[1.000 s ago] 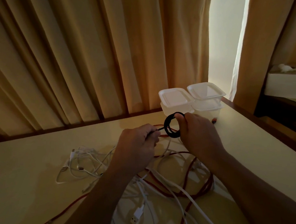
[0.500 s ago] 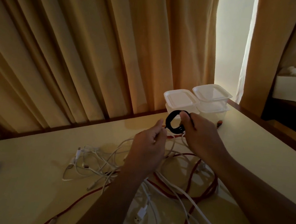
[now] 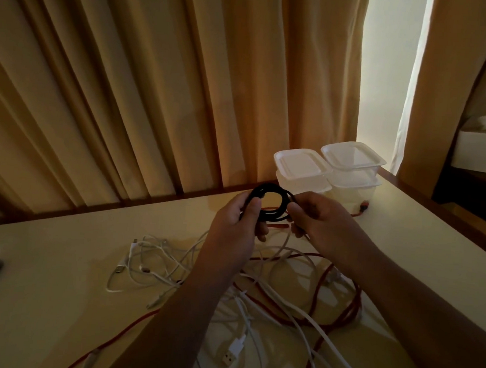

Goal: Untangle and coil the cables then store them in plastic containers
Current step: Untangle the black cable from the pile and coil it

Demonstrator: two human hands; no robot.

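Since half a second ago our left hand [image 3: 234, 223] has closed the gap to the coil and now grips it, where before it pinched only the loose end off to one side. From the head view, the black cable [image 3: 267, 188] is wound into a round coil of several turns, held up in the air just in front of the plastic containers [image 3: 303, 165] and a little lower than their lids. Our left hand has its thumb laid over the side of the coil farther from the containers, with the fingers curled underneath. Our right hand [image 3: 319, 220] pinches the side nearer the containers between thumb and curled fingers. The containers are stacked in two pairs, side by side, lids on, at the far edge of the table [image 3: 57, 271]. Nearer to us than the containers, under both forearms, the white cables [image 3: 155, 269] lie in a loose tangle on the table, crossed by the red cable [image 3: 339, 314], one end of which reaches to just beside the base of the containers. Behind the containers hang the curtains [image 3: 127, 89], with a bright gap directly above the stack.
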